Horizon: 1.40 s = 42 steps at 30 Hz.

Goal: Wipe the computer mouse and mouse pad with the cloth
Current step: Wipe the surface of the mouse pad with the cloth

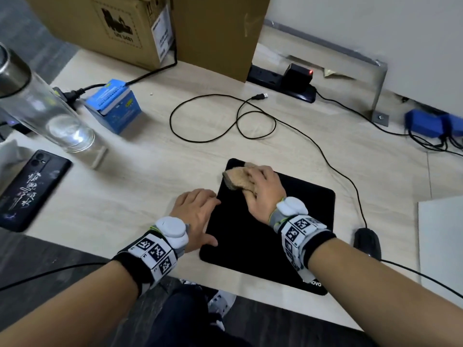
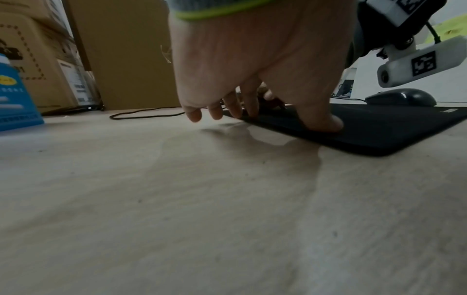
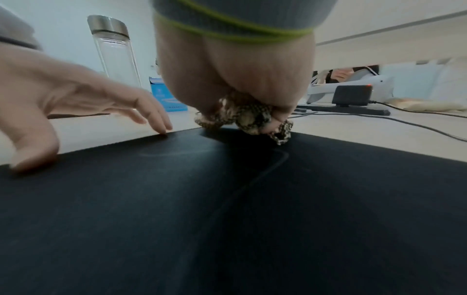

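Observation:
A black mouse pad (image 1: 270, 229) (image 3: 227, 209) lies on the light wooden desk near its front edge. My right hand (image 1: 263, 189) grips a bunched tan cloth (image 1: 238, 180) (image 3: 247, 117) and presses it on the pad's far left corner. My left hand (image 1: 198, 214) (image 2: 252, 79) lies flat with straight fingers, its thumb and fingertips (image 3: 161, 127) resting on the pad's left edge. The black wired mouse (image 1: 367, 242) (image 2: 401, 97) sits off the pad, to its right, with nothing touching it.
The mouse's cable (image 1: 225, 116) loops across the desk behind the pad. A glass bottle (image 1: 42, 106), a phone (image 1: 30, 189) and a blue box (image 1: 115, 106) stand at the left. Cardboard boxes (image 1: 155, 28) and a power strip (image 1: 283, 83) line the back; a white sheet (image 1: 441, 241) lies at right.

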Each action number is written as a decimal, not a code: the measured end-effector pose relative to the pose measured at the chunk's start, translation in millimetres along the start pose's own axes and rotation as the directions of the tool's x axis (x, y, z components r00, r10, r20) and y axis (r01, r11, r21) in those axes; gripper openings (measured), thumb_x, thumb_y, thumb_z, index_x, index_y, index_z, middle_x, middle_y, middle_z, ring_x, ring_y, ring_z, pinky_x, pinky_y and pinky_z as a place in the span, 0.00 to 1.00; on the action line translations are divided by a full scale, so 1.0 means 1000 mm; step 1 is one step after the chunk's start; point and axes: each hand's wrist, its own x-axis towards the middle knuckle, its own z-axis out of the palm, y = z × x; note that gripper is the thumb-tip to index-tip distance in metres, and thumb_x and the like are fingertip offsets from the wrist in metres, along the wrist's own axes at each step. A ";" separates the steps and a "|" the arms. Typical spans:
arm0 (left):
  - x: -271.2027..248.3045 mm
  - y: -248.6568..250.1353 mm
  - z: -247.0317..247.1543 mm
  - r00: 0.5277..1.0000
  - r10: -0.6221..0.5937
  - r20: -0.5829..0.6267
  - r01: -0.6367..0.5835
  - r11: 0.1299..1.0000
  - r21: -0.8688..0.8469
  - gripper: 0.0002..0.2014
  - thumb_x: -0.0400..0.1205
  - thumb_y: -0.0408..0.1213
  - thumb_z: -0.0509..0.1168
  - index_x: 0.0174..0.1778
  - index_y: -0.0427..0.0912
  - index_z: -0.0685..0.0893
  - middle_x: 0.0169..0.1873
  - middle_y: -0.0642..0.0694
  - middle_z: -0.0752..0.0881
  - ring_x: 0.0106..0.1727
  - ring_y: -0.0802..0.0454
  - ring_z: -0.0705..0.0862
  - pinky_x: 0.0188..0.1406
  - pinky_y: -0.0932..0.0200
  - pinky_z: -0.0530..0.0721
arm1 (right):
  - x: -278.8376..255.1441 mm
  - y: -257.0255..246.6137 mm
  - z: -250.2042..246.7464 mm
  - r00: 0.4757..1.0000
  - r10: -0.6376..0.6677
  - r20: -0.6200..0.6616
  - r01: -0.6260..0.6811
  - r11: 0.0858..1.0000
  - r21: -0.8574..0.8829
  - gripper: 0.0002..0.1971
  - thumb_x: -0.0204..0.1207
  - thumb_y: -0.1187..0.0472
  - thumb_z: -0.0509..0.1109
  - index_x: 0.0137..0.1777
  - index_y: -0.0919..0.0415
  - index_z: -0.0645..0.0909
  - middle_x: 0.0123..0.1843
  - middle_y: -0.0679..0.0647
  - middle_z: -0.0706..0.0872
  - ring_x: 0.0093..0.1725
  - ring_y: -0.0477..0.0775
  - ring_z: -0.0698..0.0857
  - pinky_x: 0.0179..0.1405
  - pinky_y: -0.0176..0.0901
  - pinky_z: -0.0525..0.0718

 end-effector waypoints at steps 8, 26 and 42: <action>-0.005 -0.028 0.013 0.989 0.054 0.136 -0.060 0.997 0.044 0.57 0.62 0.78 0.45 0.79 0.51 0.28 0.82 0.55 0.31 0.80 0.54 0.25 0.78 0.48 0.26 | -0.062 -0.030 0.035 0.862 -0.424 0.277 0.446 0.895 -0.016 0.11 0.71 0.60 0.61 0.47 0.63 0.81 0.53 0.62 0.82 0.48 0.67 0.81 0.53 0.56 0.81; -0.004 -0.029 0.016 0.987 0.052 0.155 -0.053 0.999 0.007 0.61 0.60 0.82 0.48 0.77 0.53 0.25 0.79 0.56 0.26 0.78 0.56 0.22 0.78 0.47 0.25 | -0.023 -0.043 0.014 0.973 -0.099 0.208 0.117 0.990 -0.077 0.07 0.72 0.60 0.62 0.45 0.61 0.80 0.45 0.59 0.80 0.38 0.66 0.84 0.31 0.53 0.82; -0.002 0.002 0.001 0.988 0.022 0.155 -0.024 1.000 0.017 0.58 0.70 0.72 0.62 0.82 0.48 0.32 0.83 0.50 0.32 0.81 0.50 0.27 0.80 0.48 0.29 | -0.022 0.025 -0.051 0.978 0.141 0.152 -0.113 0.978 -0.174 0.30 0.70 0.32 0.61 0.68 0.45 0.75 0.64 0.55 0.81 0.61 0.60 0.80 0.62 0.50 0.79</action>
